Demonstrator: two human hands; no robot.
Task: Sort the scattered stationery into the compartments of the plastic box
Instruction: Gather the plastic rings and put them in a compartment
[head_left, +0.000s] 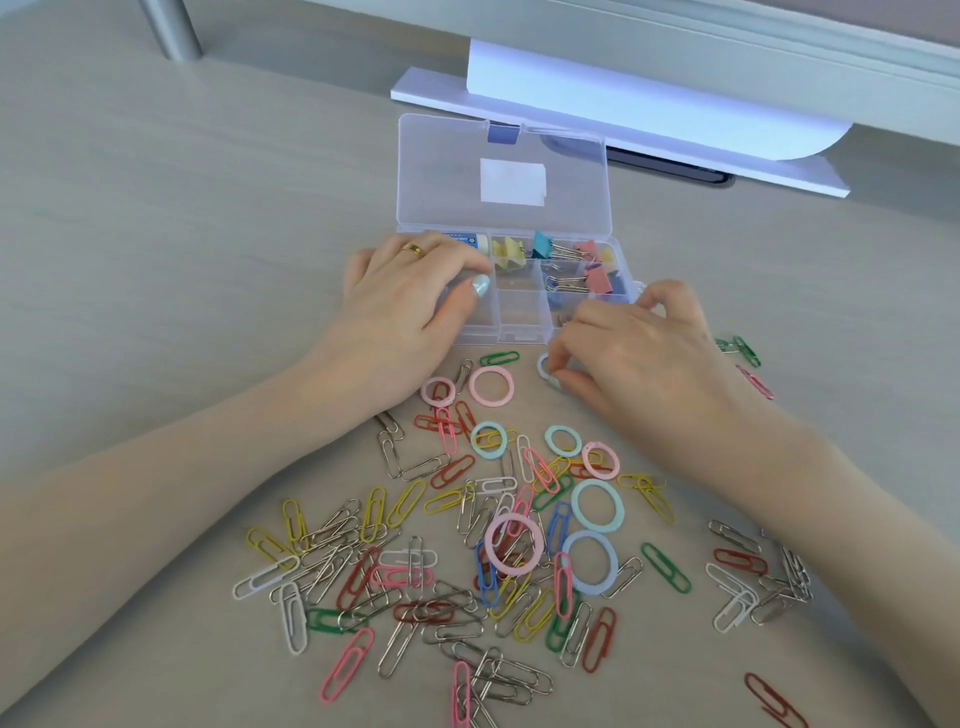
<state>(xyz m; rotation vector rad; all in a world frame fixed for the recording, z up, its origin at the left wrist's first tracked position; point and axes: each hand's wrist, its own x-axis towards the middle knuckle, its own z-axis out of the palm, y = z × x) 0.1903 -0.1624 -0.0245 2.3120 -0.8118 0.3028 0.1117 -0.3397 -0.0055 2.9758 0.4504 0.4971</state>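
A clear plastic compartment box lies open on the table, lid tilted back. Its far compartments hold coloured binder clips and an eraser. My left hand rests on the box's left end, fingers curled over the rim and holding it. My right hand sits at the box's front right corner and pinches a small light-blue ring against the table. Many coloured paper clips and several pastel rings lie scattered in front of me.
A white monitor base with a white stand stands behind the box. A grey post rises at the back left. A few clips lie right of my right hand, and more sit near the right edge.
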